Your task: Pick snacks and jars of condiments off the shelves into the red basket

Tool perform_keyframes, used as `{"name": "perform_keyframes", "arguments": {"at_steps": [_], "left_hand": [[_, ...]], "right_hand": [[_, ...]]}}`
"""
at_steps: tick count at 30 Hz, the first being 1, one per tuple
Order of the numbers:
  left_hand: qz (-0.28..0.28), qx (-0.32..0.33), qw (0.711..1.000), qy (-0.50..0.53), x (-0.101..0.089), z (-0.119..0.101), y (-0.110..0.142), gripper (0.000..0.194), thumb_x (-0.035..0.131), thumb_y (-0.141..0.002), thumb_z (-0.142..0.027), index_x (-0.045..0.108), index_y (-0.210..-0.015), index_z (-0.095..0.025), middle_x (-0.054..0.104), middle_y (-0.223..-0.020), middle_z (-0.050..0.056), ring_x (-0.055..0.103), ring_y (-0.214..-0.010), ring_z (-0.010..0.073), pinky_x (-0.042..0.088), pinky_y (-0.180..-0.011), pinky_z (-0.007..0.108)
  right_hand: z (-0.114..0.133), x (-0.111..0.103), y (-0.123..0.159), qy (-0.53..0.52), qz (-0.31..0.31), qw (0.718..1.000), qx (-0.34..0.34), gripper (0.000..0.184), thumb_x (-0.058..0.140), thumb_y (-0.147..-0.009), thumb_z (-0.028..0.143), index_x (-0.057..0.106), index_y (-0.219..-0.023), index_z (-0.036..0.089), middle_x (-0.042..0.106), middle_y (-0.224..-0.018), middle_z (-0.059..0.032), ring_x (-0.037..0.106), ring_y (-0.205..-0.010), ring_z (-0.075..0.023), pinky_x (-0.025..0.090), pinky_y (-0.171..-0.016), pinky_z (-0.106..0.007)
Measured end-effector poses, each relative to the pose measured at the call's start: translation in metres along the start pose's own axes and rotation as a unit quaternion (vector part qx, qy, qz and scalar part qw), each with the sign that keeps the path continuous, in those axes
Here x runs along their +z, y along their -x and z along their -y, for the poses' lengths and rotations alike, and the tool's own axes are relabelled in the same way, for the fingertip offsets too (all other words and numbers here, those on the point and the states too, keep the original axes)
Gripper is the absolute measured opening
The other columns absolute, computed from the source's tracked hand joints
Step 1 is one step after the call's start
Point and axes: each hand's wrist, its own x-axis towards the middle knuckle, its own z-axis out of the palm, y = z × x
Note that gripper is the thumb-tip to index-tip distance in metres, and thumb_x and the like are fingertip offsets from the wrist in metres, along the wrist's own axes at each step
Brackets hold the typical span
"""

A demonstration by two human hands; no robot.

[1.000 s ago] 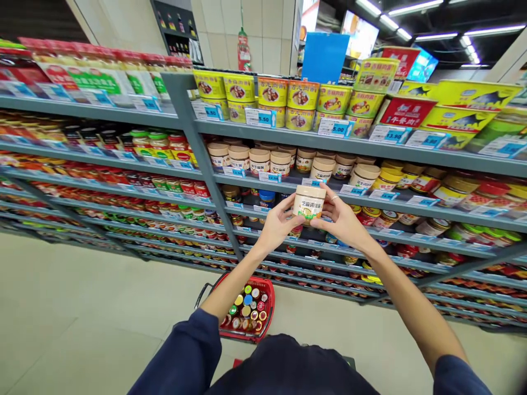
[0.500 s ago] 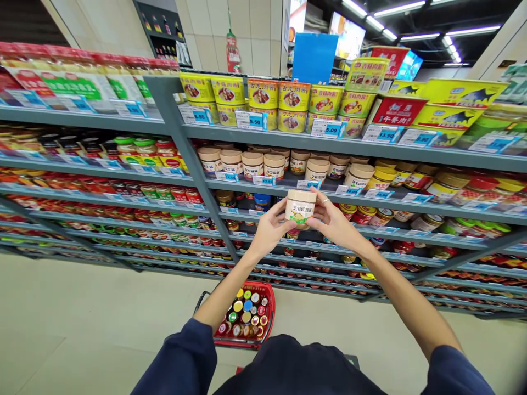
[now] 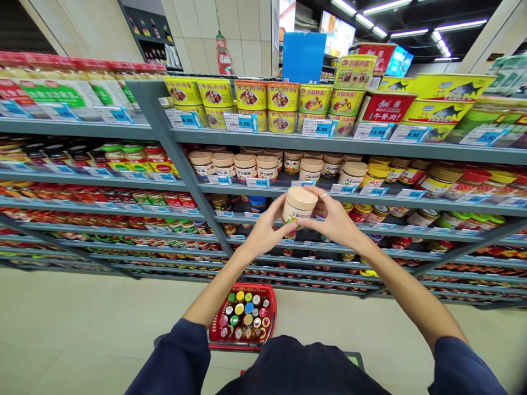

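A jar [image 3: 300, 204] with a beige lid and a printed label is held up in front of the shelves, its top tipped toward me. My left hand [image 3: 267, 227] grips it from the left, thumb across the lower front. On the other side my right hand [image 3: 332, 219], with a ring on one finger, is closed round the jar, its thumb also at the lower front. Behind it, similar beige-lidded jars [image 3: 267, 167] stand in a row on the second shelf.
Yellow cans [image 3: 250, 96] and red-lidded jars line the top shelf [image 3: 288, 138], with price tags along its edge. Lower shelves carry many more jars. On the floor stands a red basket [image 3: 273, 312] full of jars with coloured lids. A blue box [image 3: 303, 57] rises behind the cans.
The jar has tilted in my hands, so its lid top shows more and its label less. Both hands still hold it. The view has shifted slightly.
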Motion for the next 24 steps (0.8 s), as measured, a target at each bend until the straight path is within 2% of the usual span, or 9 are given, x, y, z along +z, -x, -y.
{"name": "perform_keyframes", "arguments": {"at_steps": [2, 4, 7, 9, 13, 18, 21, 24], "left_hand": [[-0.02, 0.065, 0.993, -0.097, -0.013, -0.009, -0.021, 0.075, 0.077, -0.091, -0.044, 0.047, -0.158, -0.024, 0.046, -0.165, 0.015, 0.044, -0.152, 0.0329, 0.035, -0.128, 0.049], [-0.051, 0.109, 0.982, -0.146, -0.025, -0.015, -0.043, 0.069, 0.074, -0.092, -0.047, 0.053, -0.153, -0.024, 0.051, -0.16, 0.014, 0.047, -0.149, 0.0324, 0.036, -0.127, 0.049], [-0.096, 0.131, 0.976, -0.143, -0.035, -0.012, -0.068, 0.061, 0.071, -0.094, -0.05, 0.058, -0.148, -0.022, 0.057, -0.152, 0.015, 0.054, -0.141, 0.0294, 0.042, -0.122, 0.046], [-0.106, 0.128, 0.979, -0.121, -0.036, -0.003, -0.077, 0.064, 0.071, -0.093, -0.052, 0.058, -0.147, -0.02, 0.056, -0.154, 0.016, 0.054, -0.142, 0.0289, 0.042, -0.122, 0.045], [-0.089, 0.109, 0.988, -0.062, -0.032, 0.015, -0.085, 0.076, 0.076, -0.089, -0.057, 0.053, -0.151, -0.02, 0.05, -0.16, 0.017, 0.048, -0.149, 0.0304, 0.04, -0.125, 0.045], [-0.075, 0.119, 0.988, -0.072, -0.036, 0.024, -0.096, 0.088, 0.073, -0.09, -0.059, 0.037, -0.162, -0.025, 0.048, -0.162, 0.017, 0.047, -0.15, 0.0319, 0.039, -0.124, 0.049], [-0.066, 0.144, 0.978, -0.139, -0.043, 0.029, -0.104, 0.078, 0.067, -0.095, -0.058, 0.041, -0.16, -0.023, 0.048, -0.161, 0.018, 0.048, -0.149, 0.0326, 0.04, -0.123, 0.049], [-0.071, 0.157, 0.948, -0.266, -0.048, 0.032, -0.113, 0.059, 0.056, -0.103, -0.049, 0.052, -0.154, -0.019, 0.054, -0.152, 0.02, 0.051, -0.143, 0.0328, 0.04, -0.121, 0.051]], "right_hand": [[0.0, -0.002, -0.023, 0.034, -0.023, 0.997, -0.059, 0.089, 0.087, -0.081, 0.045, 0.044, -0.157, 0.027, 0.056, -0.155, -0.0126, 0.066, -0.13, -0.034, 0.059, -0.11, -0.052], [-0.005, -0.003, -0.048, 0.082, -0.048, 0.989, -0.116, 0.09, 0.086, -0.083, 0.046, 0.042, -0.158, 0.027, 0.049, -0.161, -0.0133, 0.058, -0.14, -0.0353, 0.055, -0.115, -0.054], [-0.02, 0.0, -0.079, 0.147, -0.074, 0.969, -0.186, 0.086, 0.08, -0.089, 0.045, 0.037, -0.161, 0.025, 0.043, -0.165, -0.0152, 0.047, -0.149, -0.0355, 0.045, -0.123, -0.056], [-0.032, 0.001, -0.091, 0.185, -0.078, 0.957, -0.21, 0.081, 0.074, -0.094, 0.043, 0.033, -0.162, 0.024, 0.042, -0.165, -0.0161, 0.043, -0.153, -0.0344, 0.039, -0.127, -0.056], [-0.053, 0.0, -0.102, 0.257, -0.066, 0.94, -0.216, 0.073, 0.062, -0.1, 0.036, 0.028, -0.163, 0.024, 0.044, -0.165, -0.0144, 0.039, -0.156, -0.0311, 0.038, -0.127, -0.055], [-0.056, -0.005, -0.112, 0.348, -0.082, 0.912, -0.202, 0.067, 0.062, -0.1, 0.036, 0.036, -0.16, 0.02, 0.049, -0.161, -0.0178, 0.045, -0.149, -0.0373, 0.037, -0.121, -0.064], [-0.053, -0.005, -0.117, 0.383, -0.093, 0.9, -0.188, 0.066, 0.064, -0.1, 0.041, 0.041, -0.157, 0.017, 0.056, -0.155, -0.0199, 0.053, -0.139, -0.0394, 0.037, -0.117, -0.066], [-0.052, -0.007, -0.122, 0.407, -0.095, 0.893, -0.165, 0.073, 0.07, -0.096, 0.05, 0.045, -0.155, 0.015, 0.063, -0.145, -0.0214, 0.053, -0.136, -0.0417, 0.033, -0.119, -0.068]]}}
